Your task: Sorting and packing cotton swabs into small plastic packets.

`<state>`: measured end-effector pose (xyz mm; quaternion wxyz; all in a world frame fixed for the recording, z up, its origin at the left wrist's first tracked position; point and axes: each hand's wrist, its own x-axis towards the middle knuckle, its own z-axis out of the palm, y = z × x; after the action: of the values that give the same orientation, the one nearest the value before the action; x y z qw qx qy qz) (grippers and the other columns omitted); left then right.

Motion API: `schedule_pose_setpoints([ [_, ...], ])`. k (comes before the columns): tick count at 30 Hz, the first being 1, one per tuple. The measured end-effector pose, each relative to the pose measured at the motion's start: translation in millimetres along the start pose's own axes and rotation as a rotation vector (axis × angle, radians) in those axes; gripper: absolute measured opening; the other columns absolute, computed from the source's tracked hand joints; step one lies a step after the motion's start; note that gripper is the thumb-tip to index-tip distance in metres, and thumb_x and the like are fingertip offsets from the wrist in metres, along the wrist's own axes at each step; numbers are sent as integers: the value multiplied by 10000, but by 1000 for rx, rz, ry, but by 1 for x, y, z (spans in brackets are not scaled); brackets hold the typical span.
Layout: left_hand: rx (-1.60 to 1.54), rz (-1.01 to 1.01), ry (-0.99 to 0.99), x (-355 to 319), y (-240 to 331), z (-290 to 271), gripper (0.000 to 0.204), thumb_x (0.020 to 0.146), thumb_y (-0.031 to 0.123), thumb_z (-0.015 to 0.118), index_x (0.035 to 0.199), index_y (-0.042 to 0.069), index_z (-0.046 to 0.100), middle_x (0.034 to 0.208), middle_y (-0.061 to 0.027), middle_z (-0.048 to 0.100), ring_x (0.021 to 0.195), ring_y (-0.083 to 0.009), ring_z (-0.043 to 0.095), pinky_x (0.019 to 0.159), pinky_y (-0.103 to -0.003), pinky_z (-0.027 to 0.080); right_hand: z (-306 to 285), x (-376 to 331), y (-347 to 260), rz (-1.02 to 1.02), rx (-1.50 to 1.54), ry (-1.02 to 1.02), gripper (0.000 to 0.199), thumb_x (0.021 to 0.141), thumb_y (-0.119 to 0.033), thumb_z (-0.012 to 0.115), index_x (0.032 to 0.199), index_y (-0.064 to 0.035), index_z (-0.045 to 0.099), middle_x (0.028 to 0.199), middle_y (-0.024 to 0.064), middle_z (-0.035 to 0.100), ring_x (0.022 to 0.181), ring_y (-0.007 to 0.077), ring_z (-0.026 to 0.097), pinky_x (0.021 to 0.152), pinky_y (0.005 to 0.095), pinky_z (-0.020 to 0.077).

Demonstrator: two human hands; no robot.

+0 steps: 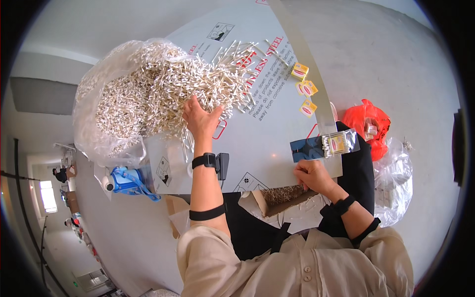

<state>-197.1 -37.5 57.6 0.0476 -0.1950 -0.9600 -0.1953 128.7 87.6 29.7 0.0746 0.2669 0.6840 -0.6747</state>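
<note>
A big heap of cotton swabs (173, 84) spills from a clear plastic bag (86, 114) onto the table. My left hand (200, 119) reaches into the near side of this heap, thumb and fingers spread among the loose swabs. Close to the table's near edge, my right hand (314, 175) is closed with curled fingers; whatever they may hold is hidden. Just beyond it lies a clear pouch of cotton swabs (337, 144) with a yellow label, beside a dark blue flat piece (306, 149). Several small yellow cards (308, 88) lie near the table's right edge.
The table (267, 153) has a printed grey film. Below its near edge is an open cardboard box (282, 198) with swabs inside. A red plastic bag (363, 121) and clear plastic bags (396, 183) are at the right. A blue bottle (123, 179) stands left. People appear far left.
</note>
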Motion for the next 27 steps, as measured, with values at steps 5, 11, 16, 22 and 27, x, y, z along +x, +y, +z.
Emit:
schedule_pose_setpoints([
  [5,106,-60,-48,19,4,12,977,659,424,814,1464,144,336,1478,-217,297,1366,-464,246,1049,-571,349,3,1,-2,18,52,-6,156,910,-86,588,797,20,595,598,54,612,444,101,570,423,245,434],
  [11,78,88,75,55,-17,10,478,607,223,764,1015,26,614,1133,-191,513,1030,-405,490,889,-489,447,2,2,-5,23,44,-23,158,917,-94,584,807,19,594,594,58,615,435,105,573,415,245,439],
  [16,-87,160,140,65,-32,-4,389,608,172,771,912,-6,606,957,-149,555,867,-339,561,788,-419,460,2,3,-1,-2,16,-24,165,918,-101,576,808,21,590,598,64,623,435,112,582,415,251,448],
  [22,-180,201,295,58,-32,-37,363,620,103,748,929,-24,605,976,-160,571,903,-354,574,837,-413,463,0,3,1,-38,26,-31,174,911,-90,572,782,27,586,593,73,620,431,124,588,416,261,454],
  [27,-282,186,372,46,-26,-60,309,662,73,704,937,-29,608,981,-143,572,924,-331,574,847,-414,456,-1,3,0,-56,34,-31,168,900,-78,572,768,26,579,587,71,614,425,127,584,413,266,448],
])
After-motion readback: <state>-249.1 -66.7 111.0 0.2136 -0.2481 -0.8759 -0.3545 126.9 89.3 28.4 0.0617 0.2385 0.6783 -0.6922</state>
